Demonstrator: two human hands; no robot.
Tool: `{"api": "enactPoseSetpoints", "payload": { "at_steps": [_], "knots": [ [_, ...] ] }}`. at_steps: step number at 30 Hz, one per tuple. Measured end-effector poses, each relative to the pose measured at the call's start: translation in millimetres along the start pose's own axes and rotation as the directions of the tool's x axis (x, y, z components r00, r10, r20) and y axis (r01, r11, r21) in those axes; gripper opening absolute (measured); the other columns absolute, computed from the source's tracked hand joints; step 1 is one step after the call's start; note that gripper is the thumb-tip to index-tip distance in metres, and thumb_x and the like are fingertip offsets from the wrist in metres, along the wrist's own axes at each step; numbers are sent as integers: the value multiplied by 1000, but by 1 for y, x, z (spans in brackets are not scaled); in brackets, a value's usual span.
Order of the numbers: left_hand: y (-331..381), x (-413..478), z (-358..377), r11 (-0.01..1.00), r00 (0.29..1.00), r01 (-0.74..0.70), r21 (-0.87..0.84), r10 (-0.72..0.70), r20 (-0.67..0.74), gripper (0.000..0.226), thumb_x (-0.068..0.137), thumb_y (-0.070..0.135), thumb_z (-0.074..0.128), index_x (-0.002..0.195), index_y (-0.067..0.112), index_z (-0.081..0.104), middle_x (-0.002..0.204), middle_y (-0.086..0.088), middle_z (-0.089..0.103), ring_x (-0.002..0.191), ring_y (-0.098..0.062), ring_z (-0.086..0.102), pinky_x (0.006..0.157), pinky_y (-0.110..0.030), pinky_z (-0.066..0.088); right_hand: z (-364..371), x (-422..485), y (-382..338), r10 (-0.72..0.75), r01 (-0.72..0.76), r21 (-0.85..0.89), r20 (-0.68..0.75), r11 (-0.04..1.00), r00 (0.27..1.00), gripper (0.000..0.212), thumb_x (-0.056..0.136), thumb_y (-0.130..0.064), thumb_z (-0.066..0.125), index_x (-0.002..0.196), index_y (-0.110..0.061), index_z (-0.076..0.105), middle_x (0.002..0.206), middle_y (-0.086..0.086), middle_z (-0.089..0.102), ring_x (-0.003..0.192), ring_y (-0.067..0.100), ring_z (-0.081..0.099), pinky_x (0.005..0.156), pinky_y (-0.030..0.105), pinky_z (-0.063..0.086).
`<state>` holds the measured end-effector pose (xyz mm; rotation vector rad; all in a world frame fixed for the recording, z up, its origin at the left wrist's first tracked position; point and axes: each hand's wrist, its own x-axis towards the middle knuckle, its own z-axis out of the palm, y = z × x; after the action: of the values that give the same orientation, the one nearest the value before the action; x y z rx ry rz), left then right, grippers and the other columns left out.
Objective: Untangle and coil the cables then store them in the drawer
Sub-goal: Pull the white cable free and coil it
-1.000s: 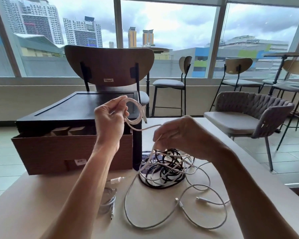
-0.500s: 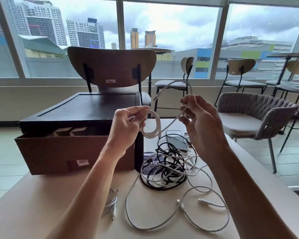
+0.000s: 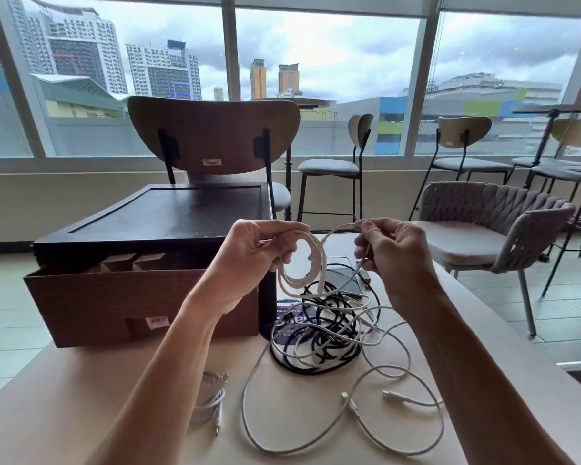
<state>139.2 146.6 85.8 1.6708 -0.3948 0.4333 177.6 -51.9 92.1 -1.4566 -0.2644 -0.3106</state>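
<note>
Between both hands point(image 3: 319, 253), round loops of smooth white cable point(image 3: 302, 263)

Two hands: left hand point(image 3: 249, 260), right hand point(image 3: 393, 253). One table point(image 3: 81, 414). One cabinet point(image 3: 168, 219) with one open drawer point(image 3: 114, 307). One white cable point(image 3: 302, 260) in the hands, one coiled bundle point(image 3: 212, 402), one tangle point(image 3: 322, 333) of black and white cables. One dark device point(image 3: 344, 280), one printed card point(image 3: 289, 322). One wooden chair point(image 3: 215, 132), one stool point(image 3: 329, 166), one armchair point(image 3: 493, 209), perhaps three more chairs point(image 3: 463, 132) crowded at the right.

The tabletop point(image 3: 81, 414) is carrying a drawer box point(image 3: 141, 297) at its far left corner, a cable tangle point(image 3: 319, 344) lying at its middle, and a coiled white cable point(image 3: 212, 401) lying toward its near edge.
</note>
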Motion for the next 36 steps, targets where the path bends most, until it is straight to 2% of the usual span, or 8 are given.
{"api": "enactPoseSetpoints", "payload": {
  "at_steps": [5,12,15,21,26,30,33,36],
  "knots": [
    [-3,1,5,997,999,18,-71,-20,-31,20,93,0,62,100,11,76,70,0,67,60,-7,54,51,-14,40,-1,3,0,232,-263,216,158,940,960,15,100,-1,51,94,3,65,67,4,55,46,2,51,37,11,36],
    [-10,1,21,999,995,44,-24,-46,-93,23,94,1,62,99,18,77,78,-5,74,63,-6,56,56,-13,45,11,-3,3,396,-580,306,491,755,776,16,99,2,46,89,3,59,71,7,52,44,3,48,31,8,34],
    [-11,1,22,999,988,38,-4,-39,-151,24,94,3,64,97,22,78,91,-20,74,70,-23,57,64,-22,51,10,-2,8,383,-549,234,504,802,774,15,99,-2,52,92,2,65,75,10,56,52,4,50,36,9,37],
    [-10,3,24,989,985,7,151,20,-174,16,93,13,69,105,17,78,89,1,79,86,-38,71,80,-42,60,6,-3,10,263,-436,152,610,887,748,29,91,-26,62,97,1,70,75,5,63,61,9,45,46,15,36],
    [-10,2,22,962,991,-14,272,50,-125,17,92,18,71,107,15,77,88,3,78,73,-17,71,69,-29,58,10,-3,16,233,-306,54,525,951,819,20,93,-18,64,96,0,71,74,2,64,65,12,47,55,21,37],
    [-12,3,19,926,999,27,377,-17,-29,26,96,26,65,121,19,71,99,-1,77,80,-22,72,80,-43,61,12,-2,20,242,-289,35,454,957,857,25,93,-17,65,97,8,69,78,11,58,68,19,47,63,30,37],
    [-6,-1,21,879,988,-16,477,-59,142,48,92,25,72,137,23,57,110,11,71,94,-1,68,90,-22,55,11,-3,23,244,-269,-3,431,963,869,27,94,-18,65,101,8,69,86,22,58,76,30,51,60,29,38],
    [-3,-4,26,812,993,-22,584,-49,107,50,89,13,72,133,25,50,108,9,64,93,-4,66,83,-26,58,9,-3,23,239,-232,-69,416,970,877,26,94,-18,65,93,7,68,75,15,51,62,20,44,46,19,35]
  ]
}}
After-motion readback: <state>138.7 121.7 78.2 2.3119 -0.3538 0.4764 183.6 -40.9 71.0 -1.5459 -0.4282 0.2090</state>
